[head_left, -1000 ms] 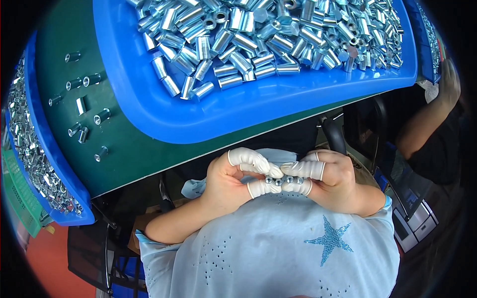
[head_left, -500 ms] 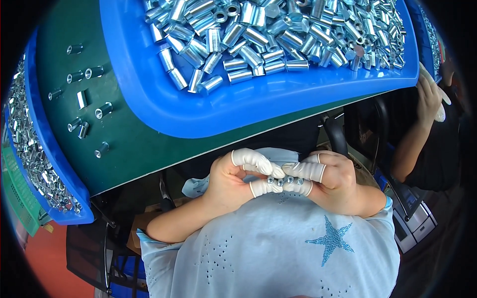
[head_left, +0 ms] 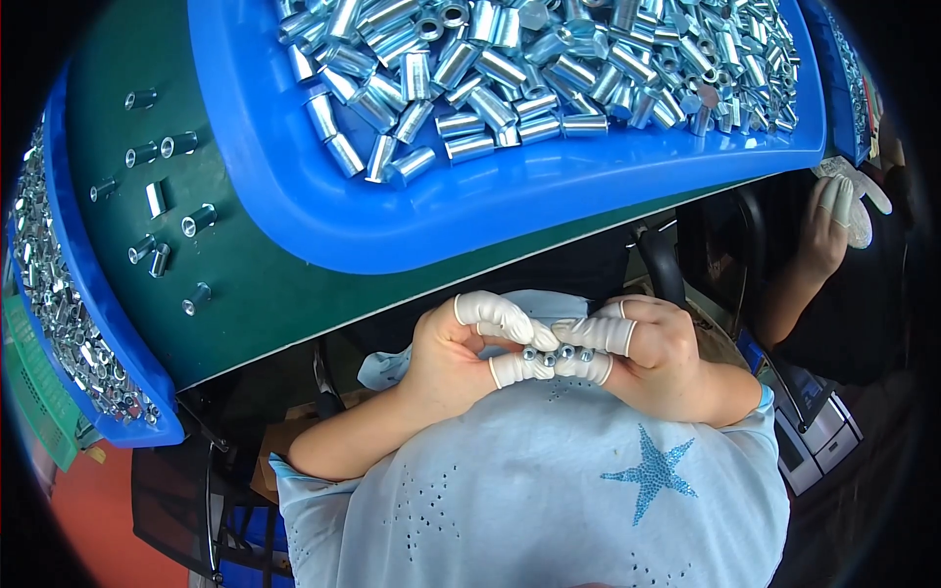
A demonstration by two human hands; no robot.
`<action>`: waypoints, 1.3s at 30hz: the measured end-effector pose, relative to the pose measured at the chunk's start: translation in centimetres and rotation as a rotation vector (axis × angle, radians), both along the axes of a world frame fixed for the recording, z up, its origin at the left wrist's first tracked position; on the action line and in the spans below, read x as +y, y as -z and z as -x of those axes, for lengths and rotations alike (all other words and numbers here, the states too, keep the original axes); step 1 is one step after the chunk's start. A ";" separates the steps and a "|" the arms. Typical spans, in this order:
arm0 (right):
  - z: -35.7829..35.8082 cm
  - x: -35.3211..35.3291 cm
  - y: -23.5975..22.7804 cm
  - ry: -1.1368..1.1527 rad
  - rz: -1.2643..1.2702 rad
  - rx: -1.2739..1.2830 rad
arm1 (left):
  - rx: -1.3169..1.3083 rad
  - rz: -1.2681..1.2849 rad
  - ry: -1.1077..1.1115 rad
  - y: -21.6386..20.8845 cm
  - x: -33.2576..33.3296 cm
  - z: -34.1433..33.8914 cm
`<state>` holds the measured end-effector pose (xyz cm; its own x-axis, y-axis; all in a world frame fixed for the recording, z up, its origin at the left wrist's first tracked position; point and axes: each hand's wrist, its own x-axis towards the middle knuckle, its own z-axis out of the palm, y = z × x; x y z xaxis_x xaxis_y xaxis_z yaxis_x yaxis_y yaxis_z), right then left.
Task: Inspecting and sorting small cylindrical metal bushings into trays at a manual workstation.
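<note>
In front of my chest, my left hand (head_left: 461,348) and my right hand (head_left: 652,353) meet, both with white finger cots on thumb and fingers. Pinched between their fingertips is a short row of several small metal rivet nuts (head_left: 568,352), their round ends showing. The left fingers close on the row's left end and the right fingers on its right end; the bodies of the pieces are mostly hidden. Beyond my hands stands a large blue tray (head_left: 382,245) heaped with shiny flanged rivet nuts (head_left: 470,147).
Several loose rivet nuts (head_left: 199,220) lie on the green tabletop (head_left: 255,314). At left is another blue bin (head_left: 147,431) of small metal parts, beside a green basket (head_left: 34,382). Another person's gloved hand (head_left: 828,220) is at the right, near a further blue bin (head_left: 851,142).
My hands keep the row pinched, with only a slight shift of the fingers. The other person's hand at the right has moved a little lower, and more of a white glove shows.
</note>
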<state>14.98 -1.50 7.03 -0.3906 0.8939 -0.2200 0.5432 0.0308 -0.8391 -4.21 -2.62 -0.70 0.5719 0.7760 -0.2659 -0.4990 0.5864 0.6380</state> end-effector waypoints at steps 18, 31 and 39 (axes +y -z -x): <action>-0.4 -0.2 0.8 0.037 0.132 0.046 | 0.008 0.043 -0.009 -0.3 0.1 -0.2; 0.5 0.6 0.7 0.160 0.419 0.305 | -0.270 0.649 0.151 0.5 1.2 -0.7; -1.5 -0.3 2.0 0.547 0.889 0.960 | 0.134 0.234 0.057 -0.3 1.0 -1.4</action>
<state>16.44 -1.82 4.99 -0.3625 0.6850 -0.6319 -0.4691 -0.7200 -0.5114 -2.84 -1.66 -0.43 0.5601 0.6522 -0.5108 -0.3812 0.7503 0.5401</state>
